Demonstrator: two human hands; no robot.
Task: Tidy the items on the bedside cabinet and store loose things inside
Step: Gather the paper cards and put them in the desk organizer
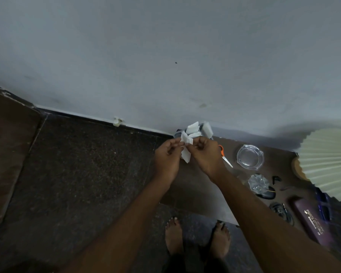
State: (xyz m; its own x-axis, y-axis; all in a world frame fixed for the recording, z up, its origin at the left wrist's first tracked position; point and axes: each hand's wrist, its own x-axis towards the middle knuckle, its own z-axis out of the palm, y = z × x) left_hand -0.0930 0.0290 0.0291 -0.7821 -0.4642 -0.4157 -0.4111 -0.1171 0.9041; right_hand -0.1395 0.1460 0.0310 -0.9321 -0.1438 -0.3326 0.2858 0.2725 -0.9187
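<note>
Both my hands are raised over the left end of the brown bedside cabinet. My left hand and my right hand pinch a folded white tissue between their fingertips. More white tissues stick up from a dark holder at the cabinet's back corner, just beyond my fingers. Orange-handled scissors lie on the top, partly hidden by my right hand.
On the cabinet to the right stand a clear glass ashtray, a crumpled clear wrapper, a small black clip, a coiled black cable, a purple case and blue glasses. A pleated lampshade overhangs at right. My bare feet stand on the dark floor.
</note>
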